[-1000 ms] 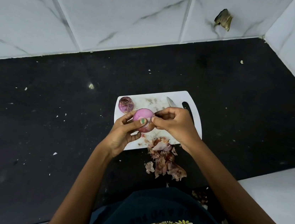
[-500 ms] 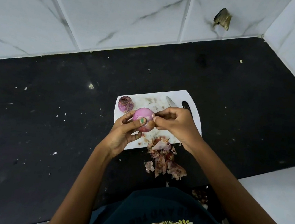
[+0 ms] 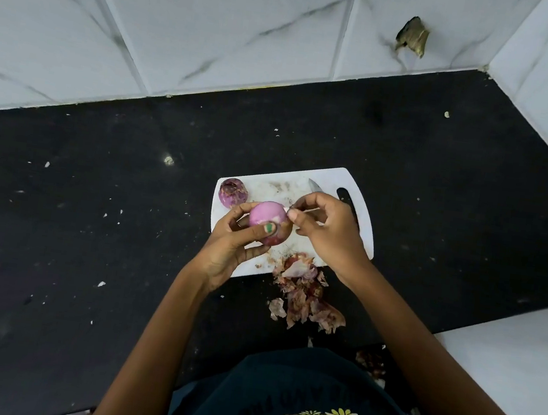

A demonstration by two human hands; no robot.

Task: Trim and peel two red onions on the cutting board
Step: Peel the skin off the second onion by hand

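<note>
Above the white cutting board (image 3: 364, 232) on the black table (image 3: 91, 219), the left hand (image 3: 231, 247) grips a half-peeled onion (image 3: 266, 216) while right hand (image 3: 326, 231) fingers pinch a skin strip, second onion (image 3: 232, 192) at the board's far-left corner, knife (image 3: 315, 185) behind, peel heap (image 3: 305, 295) nearby.

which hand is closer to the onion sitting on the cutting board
Left. The left hand is just below the resting onion; the right hand is farther off to its right.
</note>
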